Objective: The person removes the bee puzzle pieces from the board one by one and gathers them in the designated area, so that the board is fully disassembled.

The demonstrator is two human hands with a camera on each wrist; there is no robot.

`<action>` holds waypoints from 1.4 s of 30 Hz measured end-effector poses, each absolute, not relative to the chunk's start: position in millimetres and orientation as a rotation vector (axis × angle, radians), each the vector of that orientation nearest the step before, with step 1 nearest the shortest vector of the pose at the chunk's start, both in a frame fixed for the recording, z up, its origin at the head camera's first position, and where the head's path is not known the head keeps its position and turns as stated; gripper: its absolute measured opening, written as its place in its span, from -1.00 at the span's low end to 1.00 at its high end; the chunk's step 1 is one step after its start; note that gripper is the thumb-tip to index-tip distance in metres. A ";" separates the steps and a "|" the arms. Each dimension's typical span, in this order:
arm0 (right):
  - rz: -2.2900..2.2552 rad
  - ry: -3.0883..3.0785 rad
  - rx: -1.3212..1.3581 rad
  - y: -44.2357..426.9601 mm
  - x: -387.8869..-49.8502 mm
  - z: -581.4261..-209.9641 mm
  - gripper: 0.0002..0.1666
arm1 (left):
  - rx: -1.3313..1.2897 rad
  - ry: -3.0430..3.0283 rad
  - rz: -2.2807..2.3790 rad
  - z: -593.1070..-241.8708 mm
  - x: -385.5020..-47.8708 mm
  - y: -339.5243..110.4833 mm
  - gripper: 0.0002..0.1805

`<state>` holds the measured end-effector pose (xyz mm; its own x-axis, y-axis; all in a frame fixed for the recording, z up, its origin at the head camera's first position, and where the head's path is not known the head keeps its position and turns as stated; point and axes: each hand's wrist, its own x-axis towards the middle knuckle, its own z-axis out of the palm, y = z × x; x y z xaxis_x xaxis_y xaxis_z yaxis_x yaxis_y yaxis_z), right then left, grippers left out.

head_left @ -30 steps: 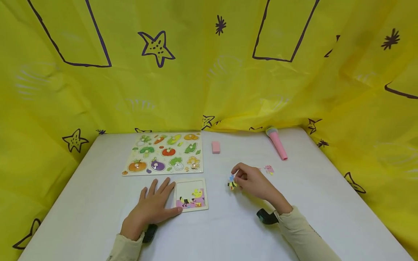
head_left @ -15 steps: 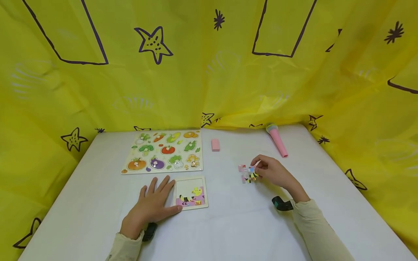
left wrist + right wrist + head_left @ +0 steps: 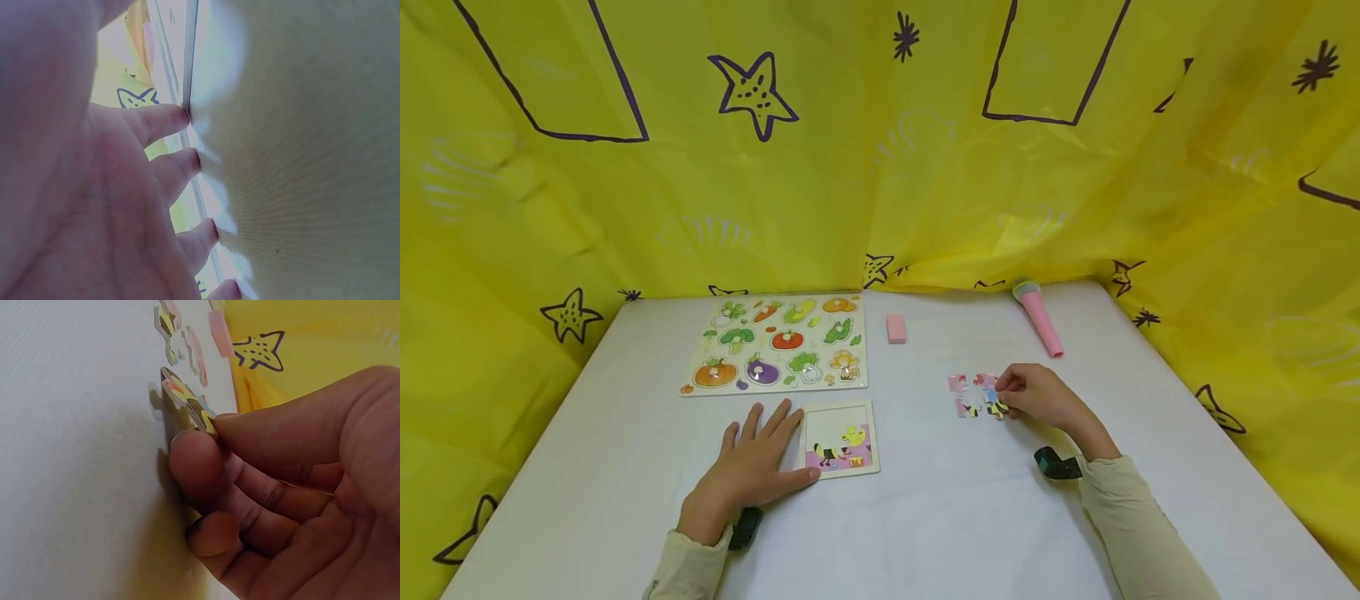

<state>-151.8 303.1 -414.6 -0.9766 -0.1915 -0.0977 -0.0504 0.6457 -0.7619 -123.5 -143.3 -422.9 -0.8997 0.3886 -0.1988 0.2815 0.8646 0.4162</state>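
My left hand (image 3: pixel 748 462) lies with spread fingers beside a small square puzzle tray (image 3: pixel 838 407). Its thumb and index finger touch the tray's left side. Joined pieces of a yellow-and-black bee picture (image 3: pixel 853 454) fill the lower part of the tray. Over on the right, my right hand (image 3: pixel 1037 400) pinches a yellow-and-black jigsaw piece (image 3: pixel 187 400) between thumb and index finger, tilted just above the white table. Several loose jigsaw pieces (image 3: pixel 957 383) lie to the left of that hand. Fingers partly hide the held piece in the head view.
A vegetable peg puzzle board (image 3: pixel 775 342) lies behind the tray. Right of it sits a pink block (image 3: pixel 896 328). A pink toy microphone (image 3: pixel 1039 321) lies at the back right. Yellow patterned cloth (image 3: pixel 820 208) surrounds the table's back and sides.
My right hand has moved right with the jigsaw piece, from near the tray to the loose pieces, uncovering several of them. The left hand has stayed at the tray.
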 end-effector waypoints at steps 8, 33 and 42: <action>-1.123 2.772 -0.213 303.1 -151.3 -413.4 -0.96 | 0.508 2.765 0.549 -423.5 -124.0 -143.1 0.08; -0.902 2.916 -0.364 297.3 -150.4 -417.5 -0.85 | 0.509 2.759 0.575 -421.8 -122.4 -142.8 0.06; -1.065 2.913 -0.400 279.3 -153.4 -413.4 -0.94 | 0.518 2.768 0.556 -422.3 -122.7 -143.2 0.06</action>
<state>-153.4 279.3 -413.4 -0.9672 -0.2430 0.0735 -0.2331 0.7352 -0.6365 -122.7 -143.2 -422.3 -0.8994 0.3938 -0.1898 0.2900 0.8622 0.4153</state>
